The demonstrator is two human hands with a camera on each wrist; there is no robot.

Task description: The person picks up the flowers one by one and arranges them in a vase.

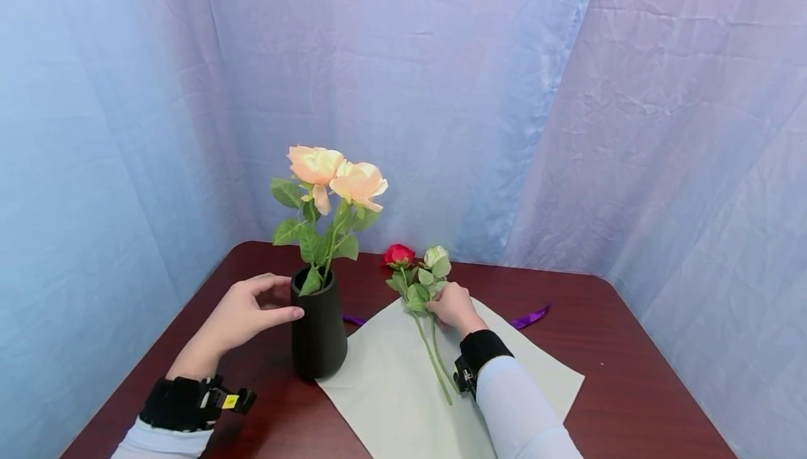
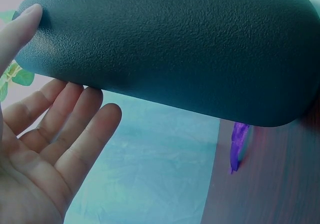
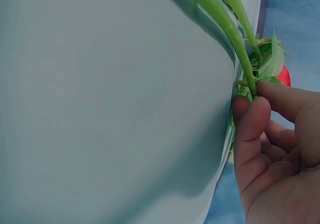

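Observation:
A black vase [image 1: 318, 336] holding two peach roses [image 1: 337, 173] stands on the dark red table [image 1: 630, 375]. My left hand [image 1: 284, 298] is cupped beside the vase's upper left. Its thumb tip touches the vase [image 2: 175, 49], while the straight fingers [image 2: 75, 114] stay just off it. A red rose [image 1: 398, 254] and a white rose [image 1: 435, 256] lie on a pale green paper sheet [image 1: 391, 403]. My right hand [image 1: 441, 299] pinches their green stems [image 3: 227, 29] just below the leaves, thumb against forefinger. The red bloom [image 3: 284, 76] peeks out behind that hand.
A purple ribbon [image 1: 531, 317] lies under the paper, one end right of it and the other by the vase [image 2: 239, 144]. Blue-lilac curtains [image 1: 441, 94] close in the table at the back and on both sides. The paper's left corner reaches the vase's foot.

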